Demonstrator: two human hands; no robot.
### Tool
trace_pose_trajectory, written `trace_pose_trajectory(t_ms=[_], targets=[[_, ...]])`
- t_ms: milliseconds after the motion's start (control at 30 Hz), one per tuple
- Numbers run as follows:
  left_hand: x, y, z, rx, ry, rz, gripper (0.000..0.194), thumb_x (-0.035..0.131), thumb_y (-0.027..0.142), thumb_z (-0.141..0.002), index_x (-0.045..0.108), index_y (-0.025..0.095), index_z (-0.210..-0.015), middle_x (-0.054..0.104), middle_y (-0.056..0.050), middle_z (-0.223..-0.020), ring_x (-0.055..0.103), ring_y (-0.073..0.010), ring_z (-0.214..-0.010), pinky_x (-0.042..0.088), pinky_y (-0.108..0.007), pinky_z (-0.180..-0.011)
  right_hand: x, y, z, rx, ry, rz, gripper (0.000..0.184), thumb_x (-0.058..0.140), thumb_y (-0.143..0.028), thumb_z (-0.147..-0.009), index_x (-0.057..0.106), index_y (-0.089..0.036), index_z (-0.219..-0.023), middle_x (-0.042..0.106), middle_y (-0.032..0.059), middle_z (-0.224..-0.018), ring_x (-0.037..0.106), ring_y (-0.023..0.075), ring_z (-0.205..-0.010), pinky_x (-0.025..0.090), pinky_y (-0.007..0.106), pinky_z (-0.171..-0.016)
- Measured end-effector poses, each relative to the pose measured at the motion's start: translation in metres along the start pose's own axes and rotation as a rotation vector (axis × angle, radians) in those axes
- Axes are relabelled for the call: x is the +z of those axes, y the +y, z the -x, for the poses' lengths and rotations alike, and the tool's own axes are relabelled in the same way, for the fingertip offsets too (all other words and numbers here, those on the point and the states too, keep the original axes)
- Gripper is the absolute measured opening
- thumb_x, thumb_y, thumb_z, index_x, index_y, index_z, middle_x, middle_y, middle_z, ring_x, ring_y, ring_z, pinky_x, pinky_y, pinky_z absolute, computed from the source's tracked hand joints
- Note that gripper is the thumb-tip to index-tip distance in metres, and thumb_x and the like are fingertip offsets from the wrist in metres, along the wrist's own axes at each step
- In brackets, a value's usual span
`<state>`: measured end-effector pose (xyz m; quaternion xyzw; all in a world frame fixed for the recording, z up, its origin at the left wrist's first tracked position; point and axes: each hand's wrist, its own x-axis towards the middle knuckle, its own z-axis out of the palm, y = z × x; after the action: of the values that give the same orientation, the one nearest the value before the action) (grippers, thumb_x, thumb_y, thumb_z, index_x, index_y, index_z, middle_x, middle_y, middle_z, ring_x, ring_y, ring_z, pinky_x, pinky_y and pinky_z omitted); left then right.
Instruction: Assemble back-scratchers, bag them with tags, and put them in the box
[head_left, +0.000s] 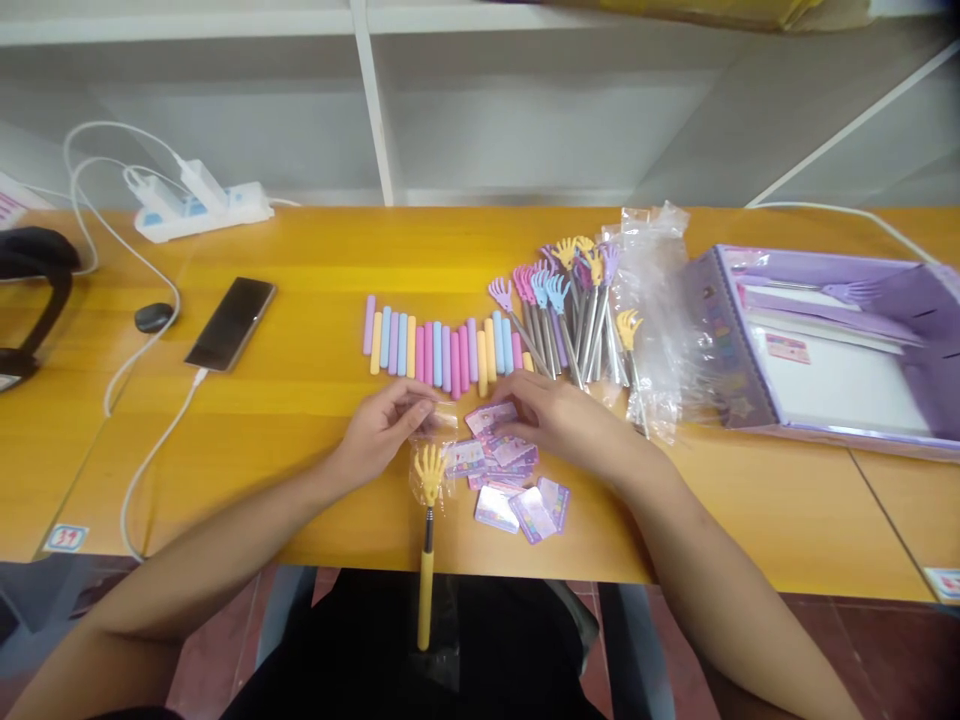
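Observation:
My left hand (pixel 382 425) pinches the mouth of a clear plastic bag (pixel 444 420). In the bag lies a back scratcher (pixel 430 478) with a yellow hand-shaped head and a yellow handle, its lower end hanging past the table edge over my lap. My right hand (pixel 551 412) bends over a loose pile of small purple printed cards (pixel 517 455), its fingertips on an upper card (pixel 491 418). Several more cards (pixel 536 512) lie nearer the table edge. Beyond my hands stretches a row of pastel handle tubes (pixel 437 352) in pink, purple, blue and yellow.
Metal-stemmed scratcher heads (pixel 562 290) are heaped behind my right hand, beside a stack of clear bags (pixel 660 320). A purple box (pixel 832 350) stands at the right. Leftward are a phone (pixel 231 323) on a cable, a black mouse (pixel 154 318) and a power strip (pixel 206 212).

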<state>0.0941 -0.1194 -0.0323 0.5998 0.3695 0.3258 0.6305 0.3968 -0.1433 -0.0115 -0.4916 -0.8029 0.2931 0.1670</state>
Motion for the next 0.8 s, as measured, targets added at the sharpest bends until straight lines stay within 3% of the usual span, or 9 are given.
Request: trace_pose_trajectory(t_ms=[167,267,367,533,600,700,800], targets=[[0.0,0.001,-0.002,0.011,0.029,-0.019,0.031,0.067,0.049,-0.108,0.066,0.019,-0.113,0.075,-0.004,-0.101,0.075,-0.0132,-0.078,0.064,-0.026,-0.076,0.002,-0.001,-0.001,0.001,0.001,-0.009,0.023,0.077,-0.017,-0.095,0.069,-0.023,-0.115,0.074,0.004,-0.11,0.07,0.0189,-0.088,0.051,0.034,-0.076],[0.001,-0.002,-0.002,0.01,0.045,0.044,0.033,0.067,0.048,-0.108,0.055,0.021,-0.123,0.075,-0.003,-0.1,0.075,-0.013,-0.075,0.064,-0.027,-0.073,0.004,0.0,-0.002,-0.018,0.03,-0.04,0.026,0.082,-0.014,-0.09,0.068,-0.023,-0.11,0.073,0.0029,-0.109,0.069,0.0172,-0.087,0.051,0.032,-0.076],[0.002,-0.004,-0.002,0.008,0.048,0.093,0.031,0.064,0.046,-0.11,0.044,0.024,-0.12,0.074,0.0,-0.095,0.074,-0.0133,-0.074,0.064,-0.028,-0.073,0.003,0.002,-0.002,-0.035,0.051,-0.108,0.028,0.085,-0.013,-0.088,0.07,-0.023,-0.11,0.073,0.001,-0.102,0.067,0.0154,-0.083,0.05,0.03,-0.073],[0.005,-0.006,-0.001,0.065,0.043,0.161,0.038,0.065,0.042,-0.11,0.029,0.029,-0.105,0.07,0.003,-0.093,0.072,-0.0145,-0.08,0.062,-0.027,-0.068,-0.007,-0.002,0.002,-0.129,-0.002,-0.329,0.008,0.081,-0.027,-0.099,0.075,-0.024,-0.104,0.073,-0.0022,-0.087,0.057,0.0106,-0.066,0.042,0.028,-0.06],[0.004,-0.007,-0.001,0.088,0.025,0.128,0.036,0.064,0.041,-0.11,0.032,0.028,-0.102,0.067,0.003,-0.093,0.069,-0.0135,-0.079,0.061,-0.027,-0.07,-0.009,-0.008,0.003,-0.168,0.023,-0.432,0.008,0.079,-0.031,-0.101,0.076,-0.024,-0.102,0.072,-0.0018,-0.087,0.055,0.0103,-0.065,0.041,0.028,-0.057],[0.004,-0.007,0.0,0.074,-0.011,0.0,0.025,0.065,0.039,-0.109,0.047,0.023,-0.101,0.065,0.0,-0.095,0.066,-0.0122,-0.078,0.057,-0.027,-0.071,-0.003,-0.019,0.002,-0.227,0.145,-0.579,0.008,0.08,-0.031,-0.101,0.074,-0.025,-0.099,0.069,-0.0006,-0.089,0.06,0.0123,-0.073,0.047,0.03,-0.062],[0.006,-0.007,0.0,0.044,-0.035,-0.059,0.02,0.07,0.037,-0.106,0.06,0.022,-0.114,0.068,-0.005,-0.108,0.069,-0.0162,-0.09,0.058,-0.029,-0.077,0.01,-0.028,-0.004,-0.273,0.289,-0.623,0.006,0.078,-0.028,-0.102,0.072,-0.027,-0.101,0.069,0.0003,-0.093,0.065,0.015,-0.081,0.054,0.033,-0.071]])
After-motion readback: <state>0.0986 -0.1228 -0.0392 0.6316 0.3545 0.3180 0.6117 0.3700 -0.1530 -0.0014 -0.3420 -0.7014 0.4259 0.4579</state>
